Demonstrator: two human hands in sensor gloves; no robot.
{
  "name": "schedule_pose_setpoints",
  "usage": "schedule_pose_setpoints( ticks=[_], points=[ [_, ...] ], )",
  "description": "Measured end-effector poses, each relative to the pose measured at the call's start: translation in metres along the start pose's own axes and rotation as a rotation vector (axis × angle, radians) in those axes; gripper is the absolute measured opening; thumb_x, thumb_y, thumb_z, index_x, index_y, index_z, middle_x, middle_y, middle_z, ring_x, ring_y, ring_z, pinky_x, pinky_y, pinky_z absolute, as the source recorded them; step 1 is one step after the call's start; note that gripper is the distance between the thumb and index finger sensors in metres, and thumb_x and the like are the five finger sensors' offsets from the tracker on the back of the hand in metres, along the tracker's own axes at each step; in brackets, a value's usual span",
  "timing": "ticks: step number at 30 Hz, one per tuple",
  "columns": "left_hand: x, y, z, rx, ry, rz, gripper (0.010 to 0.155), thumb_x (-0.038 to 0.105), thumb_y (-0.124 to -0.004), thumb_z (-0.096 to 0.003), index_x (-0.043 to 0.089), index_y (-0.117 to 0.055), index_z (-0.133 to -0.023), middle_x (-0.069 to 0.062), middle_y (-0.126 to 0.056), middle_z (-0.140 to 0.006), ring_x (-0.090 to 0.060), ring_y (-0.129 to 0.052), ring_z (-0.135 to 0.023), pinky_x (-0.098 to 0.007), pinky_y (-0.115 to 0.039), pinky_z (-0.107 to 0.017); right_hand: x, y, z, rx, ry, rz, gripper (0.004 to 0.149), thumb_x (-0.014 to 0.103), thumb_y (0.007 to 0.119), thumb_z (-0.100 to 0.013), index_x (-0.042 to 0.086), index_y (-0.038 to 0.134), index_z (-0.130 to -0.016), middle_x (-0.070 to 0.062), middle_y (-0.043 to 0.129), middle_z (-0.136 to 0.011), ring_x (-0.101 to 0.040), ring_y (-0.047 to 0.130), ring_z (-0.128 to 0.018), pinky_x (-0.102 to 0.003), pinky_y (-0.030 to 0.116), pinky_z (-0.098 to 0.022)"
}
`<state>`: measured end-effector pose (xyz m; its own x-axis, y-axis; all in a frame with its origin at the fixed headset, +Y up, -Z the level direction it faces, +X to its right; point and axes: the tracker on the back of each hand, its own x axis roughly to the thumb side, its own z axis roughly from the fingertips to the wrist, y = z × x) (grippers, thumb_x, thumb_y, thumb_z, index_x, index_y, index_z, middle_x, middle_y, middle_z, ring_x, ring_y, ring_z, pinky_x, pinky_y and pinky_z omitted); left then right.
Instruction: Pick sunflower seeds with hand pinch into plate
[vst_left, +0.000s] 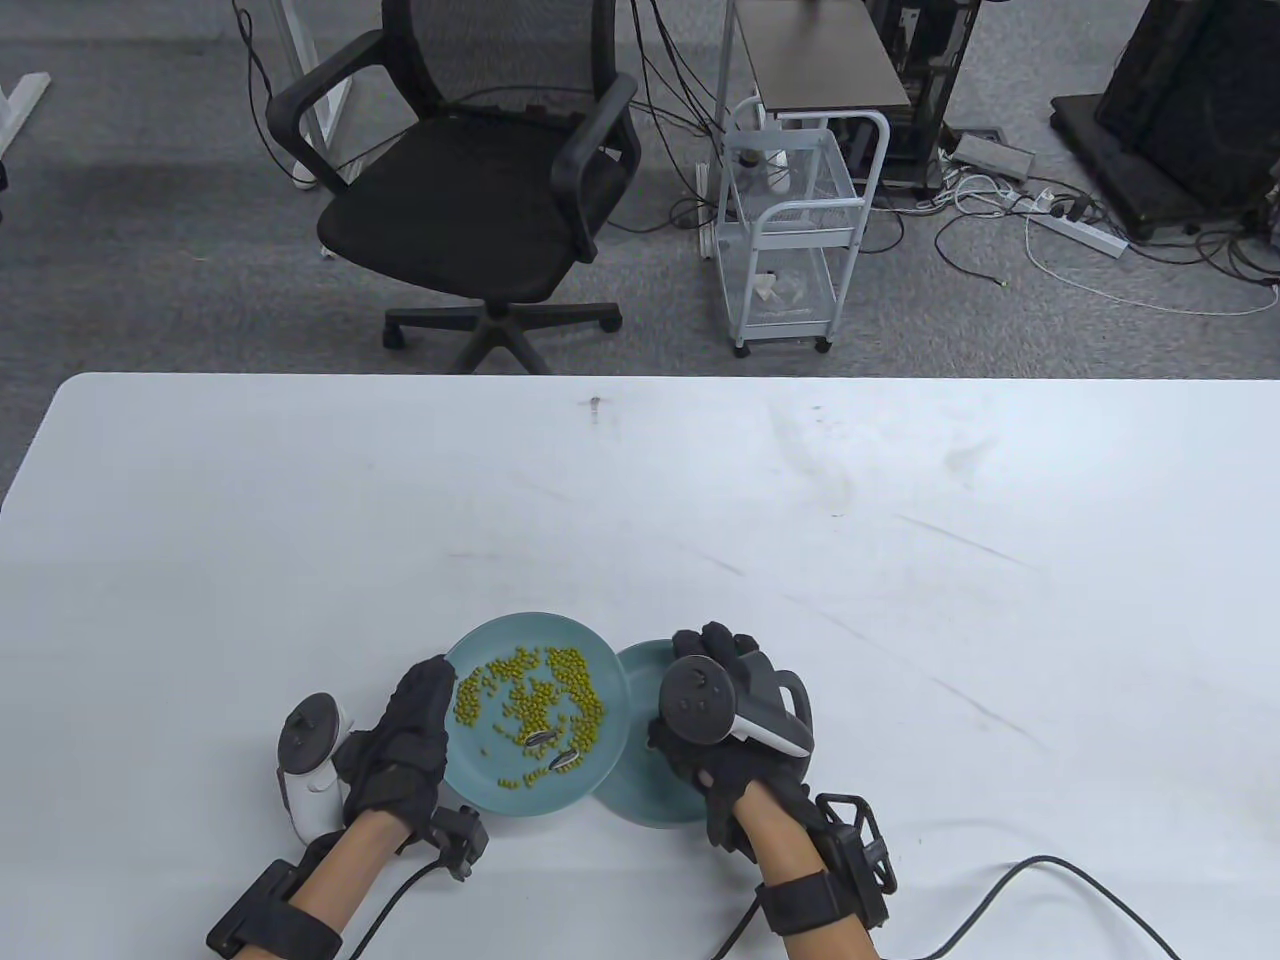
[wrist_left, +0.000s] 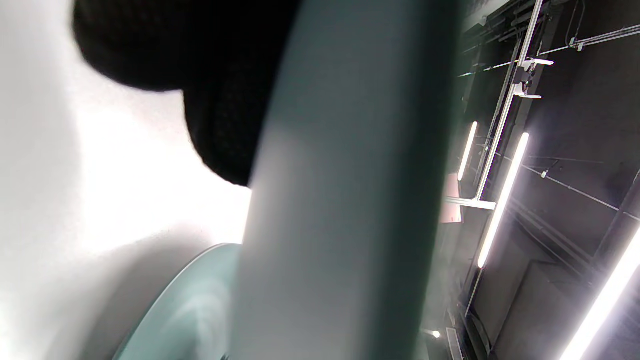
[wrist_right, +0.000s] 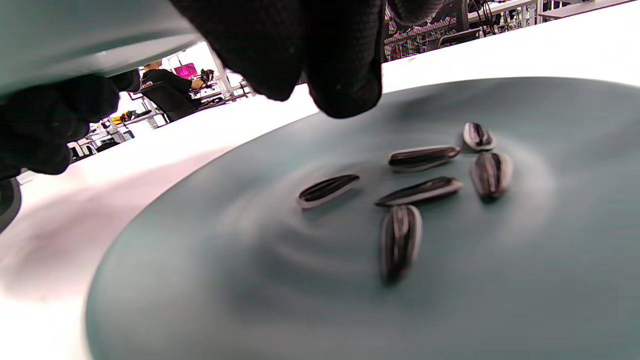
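My left hand (vst_left: 410, 730) grips the left rim of a teal plate (vst_left: 560, 795) and holds it raised and tilted. That plate carries many green beans (vst_left: 535, 695) and two striped sunflower seeds (vst_left: 541, 739). Its underside fills the left wrist view (wrist_left: 340, 200), with my gloved fingers (wrist_left: 220, 100) behind it. My right hand (vst_left: 705, 650) hovers over a second teal plate (vst_left: 640, 790), partly under the first. In the right wrist view, several sunflower seeds (wrist_right: 420, 190) lie in this plate (wrist_right: 250, 300). My fingertips (wrist_right: 345, 80) hang above them and hold nothing visible.
The white table (vst_left: 900, 560) stretches far and to both sides. Glove cables (vst_left: 1050, 880) trail along the near edge. An office chair (vst_left: 470, 180) and a white wire cart (vst_left: 790, 230) stand beyond the far edge.
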<state>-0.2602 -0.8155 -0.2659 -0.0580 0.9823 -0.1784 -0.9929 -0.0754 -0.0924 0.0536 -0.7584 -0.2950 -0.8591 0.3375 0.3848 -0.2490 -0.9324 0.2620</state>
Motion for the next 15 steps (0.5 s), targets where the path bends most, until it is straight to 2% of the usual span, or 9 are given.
schedule_pose_setpoints(
  ticks=[7,15],
  points=[
    [0.0,-0.001,0.0,-0.002,0.013,0.018,0.049,0.046,-0.054,-0.0661,0.013,-0.048,-0.102,-0.017,-0.085,-0.075,-0.027,-0.103,-0.038,-0.041,-0.084,-0.03,-0.002,-0.005,0.003,-0.017,0.007,-0.021,0.036,0.024,0.087,-0.052,-0.005,0.09,-0.072,-0.038,0.039,-0.108,-0.065,0.025,-0.095,-0.077,0.019,-0.062],
    [0.001,-0.002,0.0,0.0,0.024,0.002,0.049,0.046,-0.054,-0.0661,0.013,-0.049,-0.102,-0.017,-0.085,-0.075,-0.027,-0.103,-0.038,-0.041,-0.084,-0.029,0.006,-0.041,0.013,-0.139,-0.012,-0.107,0.036,0.023,0.088,-0.051,-0.006,0.089,-0.073,-0.039,0.037,-0.109,-0.065,0.021,-0.095,-0.077,0.017,-0.062]
  ],
)
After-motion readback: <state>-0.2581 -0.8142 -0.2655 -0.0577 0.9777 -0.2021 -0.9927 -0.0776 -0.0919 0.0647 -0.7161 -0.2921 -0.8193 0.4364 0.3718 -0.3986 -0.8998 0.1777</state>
